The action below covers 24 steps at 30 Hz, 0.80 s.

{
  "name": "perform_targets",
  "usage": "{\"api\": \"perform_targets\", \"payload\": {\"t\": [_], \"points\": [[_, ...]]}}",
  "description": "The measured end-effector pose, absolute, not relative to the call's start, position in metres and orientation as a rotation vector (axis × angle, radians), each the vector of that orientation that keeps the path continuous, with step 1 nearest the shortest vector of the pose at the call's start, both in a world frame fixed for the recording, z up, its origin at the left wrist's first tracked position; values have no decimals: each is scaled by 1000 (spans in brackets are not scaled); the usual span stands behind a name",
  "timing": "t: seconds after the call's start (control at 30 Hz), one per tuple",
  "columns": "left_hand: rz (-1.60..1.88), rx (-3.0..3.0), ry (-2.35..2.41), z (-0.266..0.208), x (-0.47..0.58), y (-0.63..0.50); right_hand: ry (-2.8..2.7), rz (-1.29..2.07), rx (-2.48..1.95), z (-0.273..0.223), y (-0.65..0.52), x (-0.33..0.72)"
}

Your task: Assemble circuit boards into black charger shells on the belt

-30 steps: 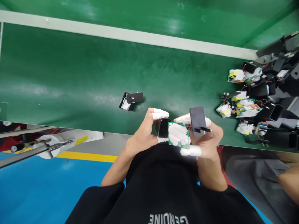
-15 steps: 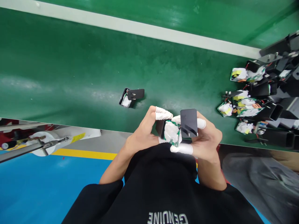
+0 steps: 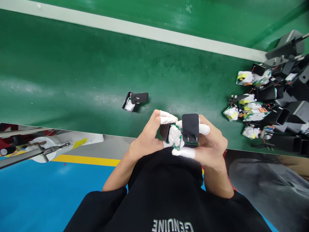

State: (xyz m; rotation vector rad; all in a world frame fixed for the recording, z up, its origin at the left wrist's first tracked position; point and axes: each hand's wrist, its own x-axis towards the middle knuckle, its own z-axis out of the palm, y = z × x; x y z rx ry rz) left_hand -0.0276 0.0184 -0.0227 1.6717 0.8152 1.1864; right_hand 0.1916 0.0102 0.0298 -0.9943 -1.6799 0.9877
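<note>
My left hand [image 3: 150, 132], with white finger cots on its tips, grips a black charger housing [image 3: 164, 132] at the near edge of the bench. A green circuit board [image 3: 175, 136] coated in white compound sits partly inside the housing's mouth. Pinched between finger and thumb of my right hand [image 3: 209, 141], also in finger cots, is the board's right side. A black plug cover [image 3: 190, 127] with two metal pins hangs over that end, in front of my right fingers. Beyond my left hand, an open charger [image 3: 129, 104] lies on the bench with its plug cover [image 3: 140, 98] resting across it.
On the right, a pile of black housings [image 3: 293, 112] and white-coated circuit boards [image 3: 256, 115] covers the green bench [image 3: 72, 71]. A pale strip [image 3: 145, 32] runs along its far side. Below left stands a metal lever device [image 3: 48, 149]; a dark grey cover [image 3: 265, 183] lies below right.
My right hand has moved left with the circuit board and plug cover, and the board sits deeper in the housing. My left hand has stayed nearly in place.
</note>
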Motion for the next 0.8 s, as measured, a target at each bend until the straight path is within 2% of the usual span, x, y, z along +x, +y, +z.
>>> {"api": "perform_targets", "payload": {"t": [0.8], "points": [[1188,1691,830,-23,-27,19,-1891,837,-1042,33,13,187]]}}
